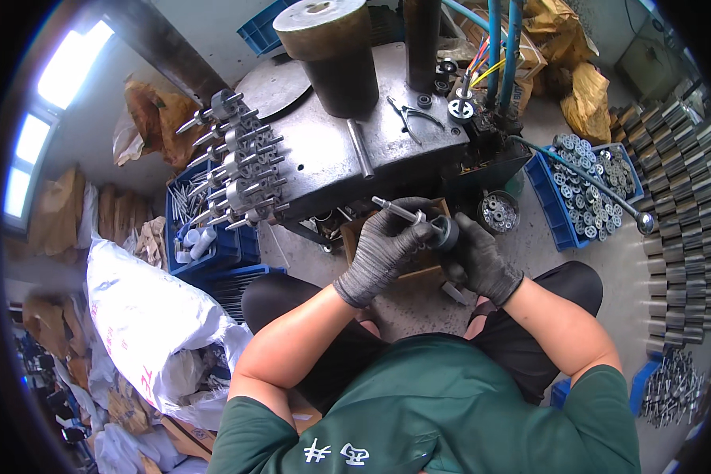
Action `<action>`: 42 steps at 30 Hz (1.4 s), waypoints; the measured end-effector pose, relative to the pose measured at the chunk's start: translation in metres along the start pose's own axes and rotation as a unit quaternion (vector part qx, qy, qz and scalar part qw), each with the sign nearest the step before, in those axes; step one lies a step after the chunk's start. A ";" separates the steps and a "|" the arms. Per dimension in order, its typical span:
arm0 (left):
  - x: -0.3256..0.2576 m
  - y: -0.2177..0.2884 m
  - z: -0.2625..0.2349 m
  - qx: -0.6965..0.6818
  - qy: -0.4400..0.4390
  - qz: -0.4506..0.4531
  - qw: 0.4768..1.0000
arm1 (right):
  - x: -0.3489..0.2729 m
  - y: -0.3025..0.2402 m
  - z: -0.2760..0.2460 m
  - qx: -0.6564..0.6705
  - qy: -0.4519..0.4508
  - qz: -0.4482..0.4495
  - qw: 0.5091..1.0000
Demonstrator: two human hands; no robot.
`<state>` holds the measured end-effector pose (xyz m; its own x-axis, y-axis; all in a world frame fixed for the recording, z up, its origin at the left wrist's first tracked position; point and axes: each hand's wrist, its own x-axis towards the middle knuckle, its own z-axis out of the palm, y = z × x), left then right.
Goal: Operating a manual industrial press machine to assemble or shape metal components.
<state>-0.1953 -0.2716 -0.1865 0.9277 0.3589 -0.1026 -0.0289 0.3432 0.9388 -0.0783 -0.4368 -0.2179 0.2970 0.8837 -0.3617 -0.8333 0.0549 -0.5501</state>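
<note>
"What's over on the left wall?"

"Bright windows, with brown paper bags standing below them."

"And that big pale shape nearer us?"

"A white plastic sack, bulging, with red marks on its side. Something dark shows at its gaping mouth; I can't tell what."

"Behind it, farther off?"

"A crumpled orange-brown bag, near a dark slanting pole. Right of that pole there's a flat round metal plate."

"What about the far right?"

"Two blue hoses run down side by side, coloured wires just left of them. Beyond, yellow-brown bags sit heaped together."
</note>
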 end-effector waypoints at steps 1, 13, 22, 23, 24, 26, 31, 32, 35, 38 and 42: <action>0.000 -0.002 0.000 0.007 -0.002 0.016 1.000 | 0.003 0.005 -0.010 0.013 0.029 0.037 0.999; -0.008 0.004 -0.007 0.072 0.025 0.025 0.997 | 0.008 0.012 -0.004 -0.121 0.062 0.040 0.990; -0.011 -0.019 -0.015 0.033 -0.002 0.013 0.999 | 0.007 0.026 -0.006 0.000 -0.011 -0.011 1.000; -0.014 -0.018 -0.020 0.043 0.003 0.032 0.999 | 0.006 0.026 -0.006 -0.047 -0.008 -0.005 0.999; -0.018 -0.016 -0.022 0.052 0.008 0.051 0.997 | 0.004 0.026 -0.005 -0.095 -0.004 0.000 0.995; -0.028 0.008 -0.016 0.061 0.034 0.065 0.995 | 0.000 0.024 0.007 -0.129 -0.025 -0.032 0.991; -0.037 0.095 -0.058 0.154 0.203 0.107 0.961 | -0.004 0.018 0.012 -0.215 -0.079 -0.067 0.971; -0.029 0.111 -0.077 0.128 0.228 0.128 0.957 | -0.005 0.017 0.009 -0.217 -0.079 -0.065 0.971; -0.008 0.160 -0.158 0.000 0.272 0.139 0.952 | -0.009 0.016 0.009 -0.224 -0.066 -0.046 0.971; 0.021 0.198 -0.232 -0.117 0.287 0.122 0.943 | -0.004 0.020 0.002 -0.240 -0.055 -0.029 0.969; 0.040 0.208 -0.307 -0.123 0.317 0.043 0.940 | 0.002 0.025 0.001 -0.264 -0.057 -0.027 0.962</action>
<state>-0.2782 0.0804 -0.0965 0.5126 0.8125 -0.2777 -0.2507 0.4509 0.8566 -0.0992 -0.4327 -0.2319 0.2546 0.9330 -0.2542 -0.4563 -0.1159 -0.8823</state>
